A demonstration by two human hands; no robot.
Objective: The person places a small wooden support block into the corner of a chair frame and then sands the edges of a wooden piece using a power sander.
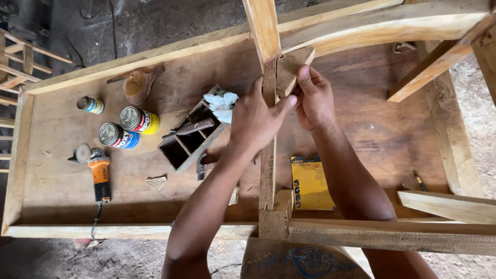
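I'm over a rimmed wooden workbench (62,129) — three tins (121,126), orange grinder (97,170), divided wooden toolbox (188,139), yellow pack (311,183) on it.

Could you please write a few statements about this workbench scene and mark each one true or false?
1. Both hands, left hand and right hand, are on the triangular wooden block. True.
2. The orange angle grinder is held in the left hand. False: it lies on the wooden tray table.
3. Three cans lie near the grinder. True.
4. The yellow box sits inside the divided wooden toolbox. False: it lies apart, on the table.
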